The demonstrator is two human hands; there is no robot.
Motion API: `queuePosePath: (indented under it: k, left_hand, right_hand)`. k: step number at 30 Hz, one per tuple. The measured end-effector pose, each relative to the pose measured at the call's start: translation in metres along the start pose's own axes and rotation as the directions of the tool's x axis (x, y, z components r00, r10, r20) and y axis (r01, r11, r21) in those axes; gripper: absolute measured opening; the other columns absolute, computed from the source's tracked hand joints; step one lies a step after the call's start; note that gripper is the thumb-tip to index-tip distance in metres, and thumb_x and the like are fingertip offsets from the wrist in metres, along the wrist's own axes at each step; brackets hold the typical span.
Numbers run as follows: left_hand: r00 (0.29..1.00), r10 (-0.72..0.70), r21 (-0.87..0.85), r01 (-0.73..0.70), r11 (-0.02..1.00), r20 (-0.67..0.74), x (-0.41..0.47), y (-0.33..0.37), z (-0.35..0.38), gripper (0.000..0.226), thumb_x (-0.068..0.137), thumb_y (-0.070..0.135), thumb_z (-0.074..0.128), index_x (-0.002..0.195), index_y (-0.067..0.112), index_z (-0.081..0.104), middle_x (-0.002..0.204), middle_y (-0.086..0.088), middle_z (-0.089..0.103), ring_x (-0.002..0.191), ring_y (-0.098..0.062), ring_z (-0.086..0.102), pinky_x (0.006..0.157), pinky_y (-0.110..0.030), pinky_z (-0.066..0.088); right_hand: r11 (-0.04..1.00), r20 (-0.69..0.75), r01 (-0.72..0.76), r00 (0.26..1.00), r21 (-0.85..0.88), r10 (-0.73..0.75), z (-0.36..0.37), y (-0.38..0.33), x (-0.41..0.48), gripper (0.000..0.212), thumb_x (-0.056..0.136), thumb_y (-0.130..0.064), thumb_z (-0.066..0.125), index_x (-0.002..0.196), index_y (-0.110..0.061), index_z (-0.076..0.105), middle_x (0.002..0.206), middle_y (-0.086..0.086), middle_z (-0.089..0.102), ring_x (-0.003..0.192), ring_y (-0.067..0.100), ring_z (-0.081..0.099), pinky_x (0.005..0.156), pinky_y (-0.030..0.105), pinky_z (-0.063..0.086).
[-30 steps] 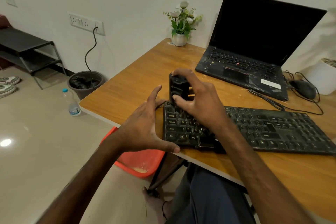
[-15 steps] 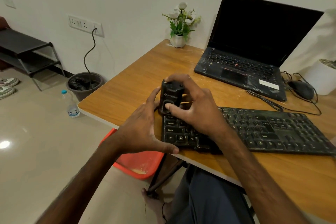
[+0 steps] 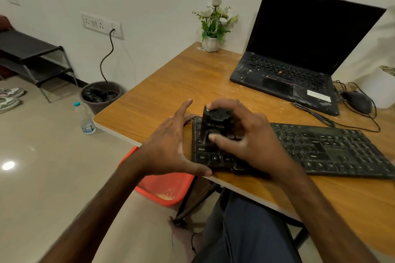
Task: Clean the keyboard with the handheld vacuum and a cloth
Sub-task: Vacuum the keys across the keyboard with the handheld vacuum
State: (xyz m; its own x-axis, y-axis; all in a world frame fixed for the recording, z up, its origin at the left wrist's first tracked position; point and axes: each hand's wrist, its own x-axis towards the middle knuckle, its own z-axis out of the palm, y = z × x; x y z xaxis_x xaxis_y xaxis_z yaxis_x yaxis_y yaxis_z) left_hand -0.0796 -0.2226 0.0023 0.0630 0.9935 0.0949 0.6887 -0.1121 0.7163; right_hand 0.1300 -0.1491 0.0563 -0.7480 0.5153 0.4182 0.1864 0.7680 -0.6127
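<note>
Gripping vacuum (image 3: 215, 123) | right hand (image 3: 253, 142) | keyboard (image 3: 320, 147) reads Ctrl, Alt

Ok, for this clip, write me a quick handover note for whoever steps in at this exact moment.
Right hand grips the small black handheld vacuum, upright on the left end of the flat black keyboard.
Left hand is open, fingers spread, thumb at the keyboard's near left corner.
The keyboard lies on the wooden table.
Done: vacuuming apparently begun at the left end.
Left: work rightward over the dusty-looking keys, then wipe with a cloth; no cloth is in view.
</note>
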Motion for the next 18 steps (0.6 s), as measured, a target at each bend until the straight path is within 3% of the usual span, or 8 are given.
queuePosePath:
  k: [5,11,14,18]
  left_hand:
    - [1.000,-0.005,0.024,0.005,1.000,-0.005,0.000,0.002,-0.001,0.155,0.043,0.087,0.078,0.154,0.042,-0.019,0.160,0.017,0.030,0.145,-0.007,0.030,0.121,-0.044,0.028]
    - [1.000,0.001,0.053,-0.001,0.999,-0.008,0.002,-0.001,0.000,0.154,0.043,0.089,0.076,0.154,0.041,-0.020,0.158,0.016,0.031,0.144,-0.009,0.030,0.121,-0.045,0.028]
    - [1.000,0.007,0.062,-0.006,0.998,-0.004,0.001,0.000,0.000,0.153,0.044,0.087,0.077,0.154,0.042,-0.019,0.158,0.016,0.031,0.145,-0.009,0.029,0.121,-0.044,0.028]
    - [1.000,0.006,0.046,-0.006,0.999,0.001,0.000,0.004,-0.001,0.152,0.045,0.083,0.081,0.154,0.043,-0.017,0.159,0.020,0.030,0.145,-0.007,0.029,0.122,-0.044,0.026]
  right_hand:
    - [0.996,-0.069,-0.013,0.998,-0.089,0.007,0.004,0.017,0.036,0.056,0.087,-0.016,0.073,0.133,-0.033,0.047,0.122,-0.007,0.060,0.101,0.003,0.063,0.082,0.024,0.059]
    - [0.999,-0.034,-0.036,0.999,0.023,0.037,-0.007,-0.004,-0.027,0.061,0.082,-0.023,0.079,0.126,-0.050,0.046,0.120,-0.013,0.058,0.098,0.003,0.065,0.070,0.020,0.059]
    - [0.999,-0.012,0.026,1.000,0.023,-0.026,-0.001,-0.009,-0.030,0.062,0.083,-0.021,0.078,0.130,-0.043,0.046,0.122,-0.012,0.058,0.102,0.004,0.065,0.073,0.020,0.059]
    - [0.999,-0.057,-0.011,0.998,-0.047,0.009,0.001,0.009,0.015,0.058,0.087,-0.019,0.075,0.134,-0.034,0.046,0.116,-0.015,0.056,0.094,0.005,0.066,0.072,0.018,0.059]
